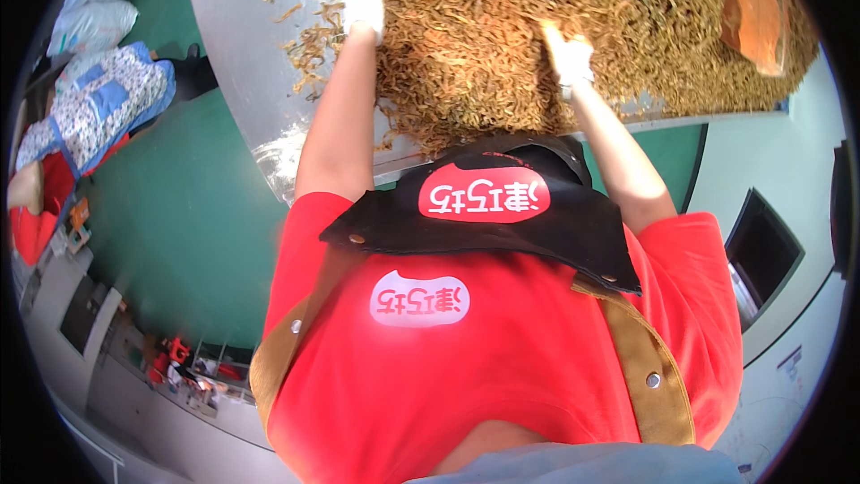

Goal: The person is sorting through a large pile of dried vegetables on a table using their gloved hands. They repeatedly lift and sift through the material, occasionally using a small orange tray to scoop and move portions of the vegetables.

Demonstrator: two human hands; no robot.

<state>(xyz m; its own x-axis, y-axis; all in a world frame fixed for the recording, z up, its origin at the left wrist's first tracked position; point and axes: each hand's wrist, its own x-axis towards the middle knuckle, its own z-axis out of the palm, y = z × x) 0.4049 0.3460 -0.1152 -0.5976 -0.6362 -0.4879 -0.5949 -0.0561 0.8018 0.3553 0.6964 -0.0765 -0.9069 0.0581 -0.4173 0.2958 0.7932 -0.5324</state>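
Observation:
A broad heap of small curled brown-yellow strips point(470, 47), seemingly a dried food, covers much of a metal tabletop point(235, 33). My left hand point(365, 3), white as if gloved and overexposed, lies at the heap's left edge with its fingers apart. Loose strips are scattered beside it on bare metal. Farther right, my right hand point(571, 59), equally white, reaches into the heap. Its fingertips blend with the strips, so its grasp is unclear. On the heap at the far right rests a clear plastic bag point(756, 10) with something orange in it.
The table's near edge point(403, 165) runs in front of my black apron point(484, 228). To the left, a person in a flowered smock point(107, 97) is close by on the green floor point(181, 215). White sacks point(97, 23) are stacked behind. A pale wall point(752, 141) stands right.

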